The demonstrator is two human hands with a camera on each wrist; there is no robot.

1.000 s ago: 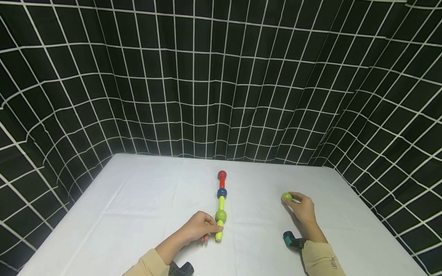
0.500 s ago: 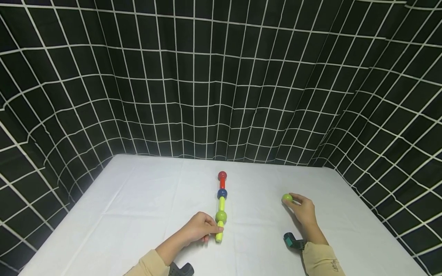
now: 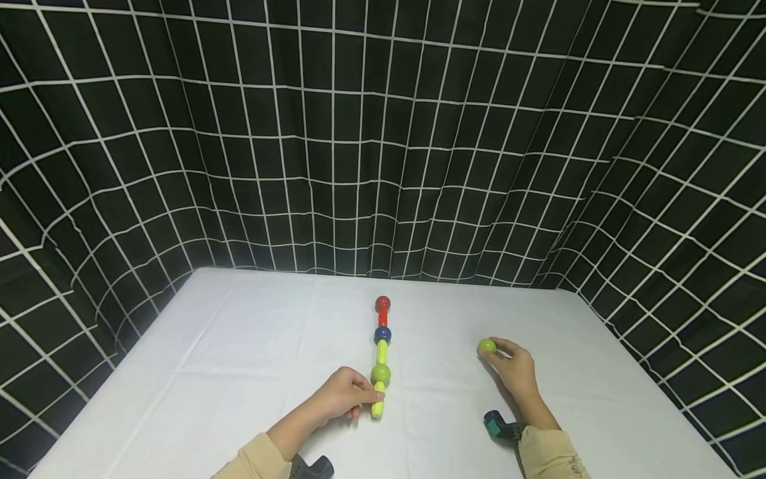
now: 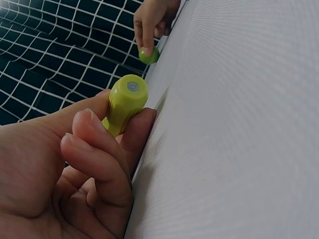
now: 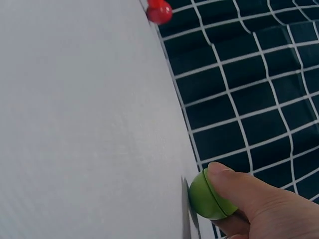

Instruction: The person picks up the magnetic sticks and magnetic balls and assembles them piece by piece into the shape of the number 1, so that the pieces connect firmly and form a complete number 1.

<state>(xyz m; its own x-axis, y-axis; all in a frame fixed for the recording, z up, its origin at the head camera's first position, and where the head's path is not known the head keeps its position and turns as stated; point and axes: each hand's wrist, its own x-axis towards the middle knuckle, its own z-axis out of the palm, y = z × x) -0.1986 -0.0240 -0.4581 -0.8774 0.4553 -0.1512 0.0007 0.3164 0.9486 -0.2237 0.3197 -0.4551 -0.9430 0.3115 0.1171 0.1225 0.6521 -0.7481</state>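
Note:
A straight chain of magnetic-looking rods and balls runs down the middle of the table. From the far end come a red ball [image 3: 383, 303], a red rod [image 3: 383, 317], a blue ball [image 3: 382, 334], a yellow-green rod [image 3: 382, 352], a green ball [image 3: 380, 374] and a second yellow-green rod [image 3: 377, 408]. My left hand [image 3: 344, 397] pinches that nearest rod; its free end, with a silvery disc, shows in the left wrist view. Off to the right, my right hand [image 3: 516, 368] holds a loose green ball [image 5: 207, 196] between thumb and fingers, close to the tabletop.
A white cloth covers the table [image 3: 257, 332]. Black curtains with a white grid [image 3: 347, 133] stand behind it and along both sides. Dark wrist devices [image 3: 501, 426] sit at both sleeves.
My right hand has shifted slightly left with the loose green ball. The left hand keeps its pinch on the near rod, and the head view has moved a little.

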